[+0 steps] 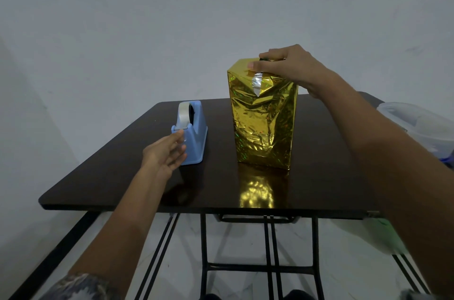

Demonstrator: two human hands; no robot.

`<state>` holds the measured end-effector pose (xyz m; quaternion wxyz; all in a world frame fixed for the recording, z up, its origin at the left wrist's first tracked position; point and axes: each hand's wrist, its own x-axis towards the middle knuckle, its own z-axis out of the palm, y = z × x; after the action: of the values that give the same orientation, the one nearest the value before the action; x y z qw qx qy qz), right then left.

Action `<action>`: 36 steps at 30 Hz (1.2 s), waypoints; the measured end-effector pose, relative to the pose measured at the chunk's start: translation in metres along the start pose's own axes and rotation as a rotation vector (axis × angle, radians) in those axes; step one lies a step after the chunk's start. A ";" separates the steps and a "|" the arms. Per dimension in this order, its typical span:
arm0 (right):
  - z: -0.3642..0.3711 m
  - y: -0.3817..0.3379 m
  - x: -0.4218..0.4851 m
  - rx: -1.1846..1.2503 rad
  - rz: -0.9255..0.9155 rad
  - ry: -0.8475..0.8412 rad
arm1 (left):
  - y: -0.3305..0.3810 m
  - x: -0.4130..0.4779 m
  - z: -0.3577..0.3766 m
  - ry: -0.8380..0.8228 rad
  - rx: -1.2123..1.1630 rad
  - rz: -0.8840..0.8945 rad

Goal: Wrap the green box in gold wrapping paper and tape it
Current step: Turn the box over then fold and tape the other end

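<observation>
the gold-wrapped box (265, 128) stands upright on the dark counter (122, 177), just right of its middle, at 3 o'clock from the blue tape dispenser (194, 128) and apart from it. the right hand (292, 69) grips the box's top, fingers curled over the far edge and thumb pressing the folded paper, where a silver flap (256, 83) shows. the left hand (163, 155) lies at the dispenser's 6 o'clock end, fingers nearly straight at the cutter; whether they pinch the clear tape (183, 113) cannot be told. a clear plastic container (417, 123) sits at the counter's 3 o'clock edge.
</observation>
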<state>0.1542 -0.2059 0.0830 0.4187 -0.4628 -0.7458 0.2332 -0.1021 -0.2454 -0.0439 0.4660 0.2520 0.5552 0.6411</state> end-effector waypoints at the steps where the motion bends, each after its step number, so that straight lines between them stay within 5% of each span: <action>1: 0.000 0.000 -0.001 -0.002 0.001 0.000 | 0.001 0.000 0.000 0.004 0.008 -0.019; 25: 0.001 0.002 0.001 0.002 -0.001 -0.001 | -0.008 -0.004 0.003 0.095 0.071 0.079; 36: 0.000 0.004 0.003 0.003 0.007 -0.001 | -0.019 -0.003 0.012 0.127 -0.107 0.113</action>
<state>0.1549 -0.2016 0.0814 0.4181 -0.4648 -0.7440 0.2359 -0.0846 -0.2437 -0.0581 0.4059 0.2163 0.5336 0.7097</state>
